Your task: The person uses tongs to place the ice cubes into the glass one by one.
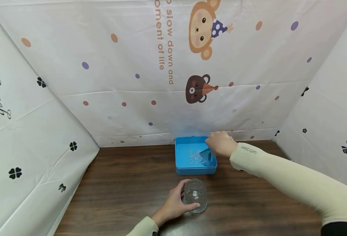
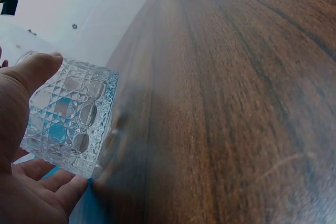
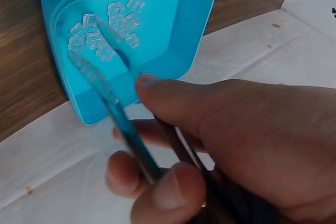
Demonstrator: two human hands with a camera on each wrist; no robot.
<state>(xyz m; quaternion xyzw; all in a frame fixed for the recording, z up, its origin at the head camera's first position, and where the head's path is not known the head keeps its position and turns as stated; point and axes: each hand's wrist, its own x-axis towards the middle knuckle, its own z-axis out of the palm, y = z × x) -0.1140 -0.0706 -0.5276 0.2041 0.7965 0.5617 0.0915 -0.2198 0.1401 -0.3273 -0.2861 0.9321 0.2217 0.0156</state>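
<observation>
My left hand (image 1: 173, 204) grips a clear glass (image 1: 195, 196) with a cut pattern, thumb on one side and fingers on the other. The glass (image 2: 71, 114) stands on the table, in front of the blue box (image 1: 195, 171). Whether anything lies inside it I cannot tell. Over the box's right side, my right hand (image 1: 220, 144) holds a pair of tongs (image 3: 125, 124). Their two arms stand apart, tips down in the box among several small clear cubes (image 3: 105, 52). No cube is plainly caught between the tips.
The dark wooden table (image 1: 126, 183) meets a white printed cloth (image 1: 126, 118) at the back, close behind the box. More white cloth hangs on the left (image 1: 44, 157) and right (image 1: 326, 131) sides.
</observation>
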